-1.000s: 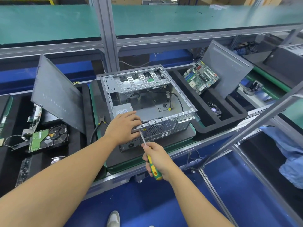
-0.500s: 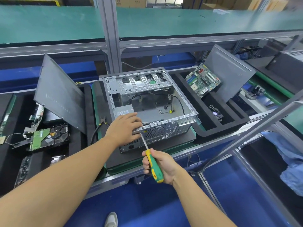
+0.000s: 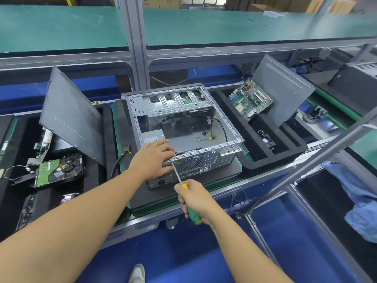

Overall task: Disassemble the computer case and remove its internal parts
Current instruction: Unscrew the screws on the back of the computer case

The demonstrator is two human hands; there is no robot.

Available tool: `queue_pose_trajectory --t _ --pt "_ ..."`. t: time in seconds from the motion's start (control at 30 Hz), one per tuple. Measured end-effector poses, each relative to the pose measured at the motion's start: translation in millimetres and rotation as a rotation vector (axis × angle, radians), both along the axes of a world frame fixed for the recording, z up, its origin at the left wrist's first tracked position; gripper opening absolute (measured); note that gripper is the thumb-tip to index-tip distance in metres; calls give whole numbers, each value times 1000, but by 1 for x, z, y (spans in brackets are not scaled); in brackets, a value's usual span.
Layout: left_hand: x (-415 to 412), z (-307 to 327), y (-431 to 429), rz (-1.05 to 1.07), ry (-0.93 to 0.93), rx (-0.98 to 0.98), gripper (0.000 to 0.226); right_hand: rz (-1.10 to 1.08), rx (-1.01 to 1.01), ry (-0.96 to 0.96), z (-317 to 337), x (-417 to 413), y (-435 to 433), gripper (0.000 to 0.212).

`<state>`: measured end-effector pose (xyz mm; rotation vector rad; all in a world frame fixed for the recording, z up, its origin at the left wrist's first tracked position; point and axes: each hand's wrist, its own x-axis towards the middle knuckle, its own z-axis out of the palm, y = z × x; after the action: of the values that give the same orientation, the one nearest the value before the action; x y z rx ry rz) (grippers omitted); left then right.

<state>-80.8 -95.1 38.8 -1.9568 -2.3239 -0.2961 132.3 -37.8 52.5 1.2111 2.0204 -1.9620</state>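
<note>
We locate the computer case centrally, the hard drive in the left tray, the motherboard in the right tray, and apparently pliers beside the case's left wall.

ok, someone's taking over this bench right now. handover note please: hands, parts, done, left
Hands: left hand rests on the rear top edge of the computer case, steadying it; right hand grips the screwdriver, tip on the rear panel's upper edge.
Inside the case: power supply, cables.
Done: side panels off, leaning in the foam trays; motherboard in the right one, hard drive in the left.
Left: probably the rear screws, then power supply and cables.
</note>
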Motion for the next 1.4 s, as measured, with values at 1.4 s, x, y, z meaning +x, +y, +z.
queue_pose_trajectory --t 1.4 --pt "-1 0 1 3 37 -74 39 -123 -579 215 1 33 -6 14"
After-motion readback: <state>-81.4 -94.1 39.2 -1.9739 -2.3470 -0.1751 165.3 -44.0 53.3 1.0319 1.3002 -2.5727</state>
